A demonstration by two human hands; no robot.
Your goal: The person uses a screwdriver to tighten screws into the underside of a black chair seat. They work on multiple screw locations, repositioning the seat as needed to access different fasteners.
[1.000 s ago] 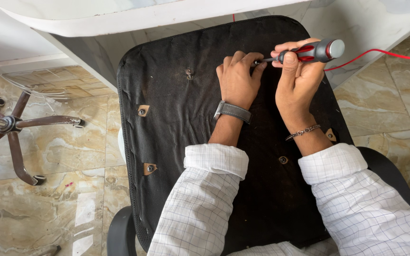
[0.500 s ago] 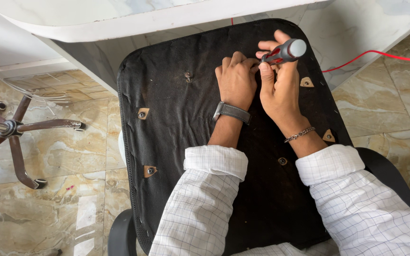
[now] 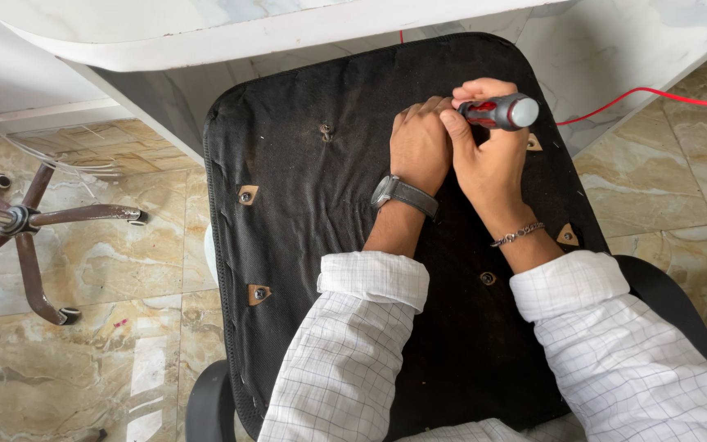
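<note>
Right hand [image 3: 488, 160] fist-closed around red-grey screwdriver [image 3: 501, 112] at 1 o'clock on upturned black chair seat [image 3: 304, 213], left hand [image 3: 419, 147] curled touching it, pressed on fabric, grasp unclear; chair base [image 3: 18, 221] at 9 o'clock.

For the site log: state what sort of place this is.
Probably an office or workroom floor used for chair repair: an upturned seat under a screwdriver, a detached wheeled base on marble tiles, beside a white desk.
</note>
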